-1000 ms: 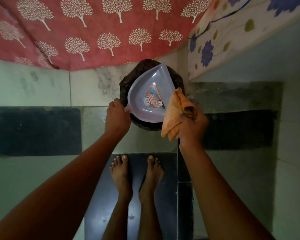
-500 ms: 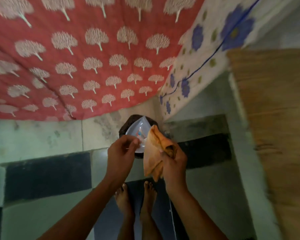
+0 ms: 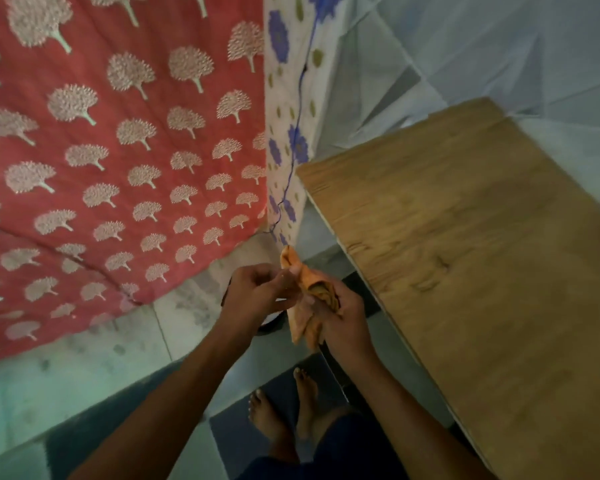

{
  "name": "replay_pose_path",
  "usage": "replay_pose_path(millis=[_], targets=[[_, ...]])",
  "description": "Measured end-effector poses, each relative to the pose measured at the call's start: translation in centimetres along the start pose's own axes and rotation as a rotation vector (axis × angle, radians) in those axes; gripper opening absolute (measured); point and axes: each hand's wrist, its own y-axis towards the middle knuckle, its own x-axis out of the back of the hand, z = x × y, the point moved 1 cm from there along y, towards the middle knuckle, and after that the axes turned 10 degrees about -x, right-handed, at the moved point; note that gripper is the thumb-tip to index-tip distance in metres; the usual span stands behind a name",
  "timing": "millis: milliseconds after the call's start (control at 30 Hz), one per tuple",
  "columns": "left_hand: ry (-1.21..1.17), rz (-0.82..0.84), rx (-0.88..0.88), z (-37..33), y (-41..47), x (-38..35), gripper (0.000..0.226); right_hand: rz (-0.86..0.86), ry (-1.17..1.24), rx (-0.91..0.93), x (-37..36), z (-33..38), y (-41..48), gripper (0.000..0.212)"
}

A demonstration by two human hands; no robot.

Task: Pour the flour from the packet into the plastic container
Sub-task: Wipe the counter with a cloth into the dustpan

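orange packet [image 3: 300,323] clamped in curled fingers of right hand [image 3: 342,323], left hand [image 3: 257,292] fingertips pinching its top edge

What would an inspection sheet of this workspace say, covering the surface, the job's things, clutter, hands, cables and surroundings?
Surface: wooden board at right; tiled floor below.
Job's things: crumpled orange packet held up between the hands; plastic container not clearly seen.
Clutter: dark round object under the hands, mostly hidden.
Hands: right hand grips the orange packet; left hand, fingers curled, meets its top edge, hold unclear.
Cables: thin blue cord hanging along the floral sheet.
Surroundings: red tree-print cloth hanging at left; bare feet on the floor.
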Motion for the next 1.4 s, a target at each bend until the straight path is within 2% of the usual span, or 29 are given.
replay_pose_path(millis=[133,233,533,667,867,1033,1133,1267,1333,1400], targets=[[0.004,0.074,-0.038,-3.3,0.2,-3.4,0.031,-0.048,0.009,0.078,2.9,2.5,-1.9,0.039],[0.098,0.2,-0.017,-5.1,1.6,-5.7,0.032,-0.093,0.054,0.138,5.8,4.0,-2.6,0.042],[0.095,0.367,0.06,-9.8,4.5,-15.3,0.023,-0.191,0.294,0.185,15.1,6.2,-2.4,0.034],[0.089,0.445,0.119,-11.1,5.8,-19.2,0.029,-0.239,0.4,0.203,19.6,6.6,-1.2,0.031],[0.157,0.439,0.269,-12.7,7.0,-24.4,0.006,-0.257,0.558,0.21,24.8,6.1,0.3,0.033],[0.118,0.458,0.333,-12.9,7.2,-28.4,0.017,-0.29,0.36,0.284,27.5,5.2,1.5,0.027],[0.155,0.444,0.296,-12.6,7.6,-30.1,0.018,-0.271,0.21,0.329,28.1,4.7,1.9,0.031],[0.214,0.403,0.243,-12.6,8.1,-31.3,0.03,-0.264,0.058,0.486,27.9,4.6,2.3,0.041],[0.268,0.387,0.233,-12.4,8.8,-31.1,0.045,-0.259,0.035,0.526,27.8,4.8,2.4,0.04],[0.258,0.375,0.236,-12.1,9.6,-30.9,0.049,-0.259,0.116,0.503,28.2,4.8,2.2,0.033]])
